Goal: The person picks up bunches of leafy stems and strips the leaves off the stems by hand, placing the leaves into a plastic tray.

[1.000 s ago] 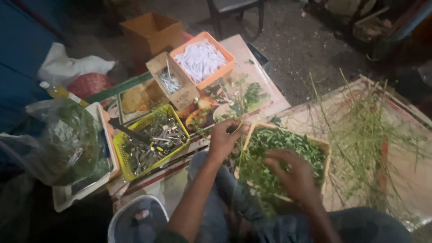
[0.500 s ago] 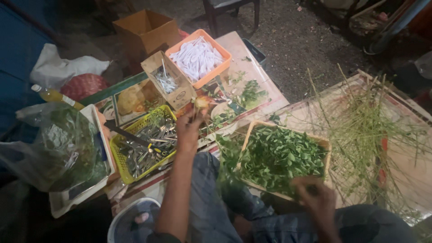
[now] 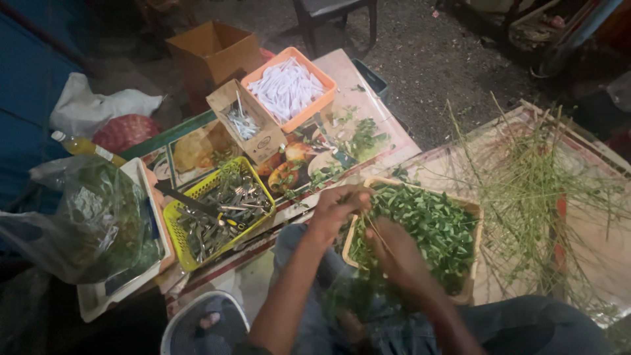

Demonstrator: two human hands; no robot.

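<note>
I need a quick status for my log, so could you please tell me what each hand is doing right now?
Left hand: fingers curled at the edge of the tray of green leaves; closed or not cannot be told.
Right hand: in the leaves, grip hidden.

There is a single view, taken from the person's head and looking steeply down and a little forward over the lap. It sits close: the left hand (image 3: 338,207) and right hand (image 3: 397,253) fill the lower middle of the frame, the forearms running off the bottom edge, with the tray of green leaves (image 3: 476,213) just beneath them. The upper half reaches farther out, to the orange basket (image 3: 323,98) and cardboard box (image 3: 213,52) at upper left and the dark ground along the top edge. No second view shares this scene.
</note>
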